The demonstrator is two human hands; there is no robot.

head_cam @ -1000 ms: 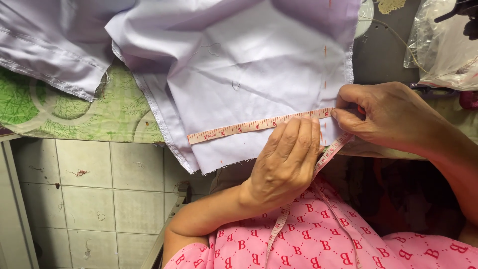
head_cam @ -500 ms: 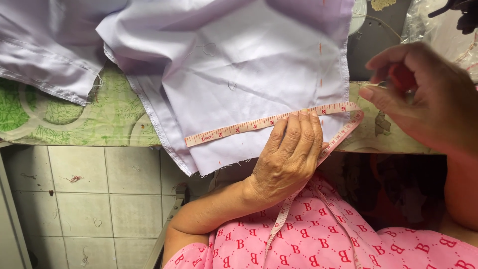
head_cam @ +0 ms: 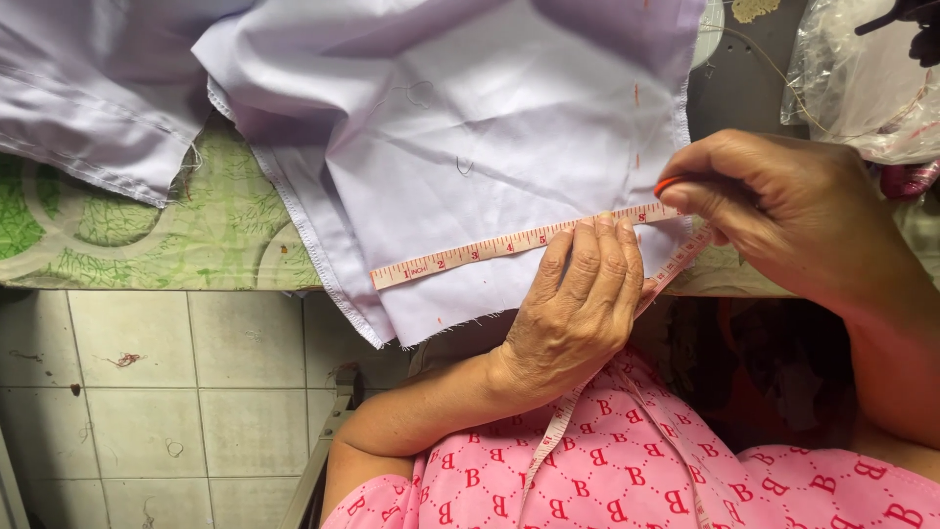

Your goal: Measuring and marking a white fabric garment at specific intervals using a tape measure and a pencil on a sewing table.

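Note:
A pale lilac cloth piece [head_cam: 490, 127] lies on a green patterned table cover [head_cam: 211, 230], its corner hanging over the table edge. A pink measuring tape [head_cam: 470, 250] stretches across the cloth near its lower edge. My left hand [head_cam: 578, 304] lies flat with its fingers pressing the tape onto the cloth; the tape's loose end hangs down over my pink printed top. My right hand [head_cam: 774, 211] pinches a small red-orange marker [head_cam: 668, 183] at the tape's right end, by the cloth's right edge. Small orange marks [head_cam: 635, 95] show near that edge.
More lilac fabric [head_cam: 88, 108] is bunched at the upper left. A clear plastic bag [head_cam: 862, 88] sits at the upper right on a dark surface. Pale floor tiles [head_cam: 147, 392] lie below the table edge at the left.
My right hand lifted off the tape's end, swung right, then came back down to the tape's right end with the red-orange marker pinched in it. My left hand kept pressing the tape.

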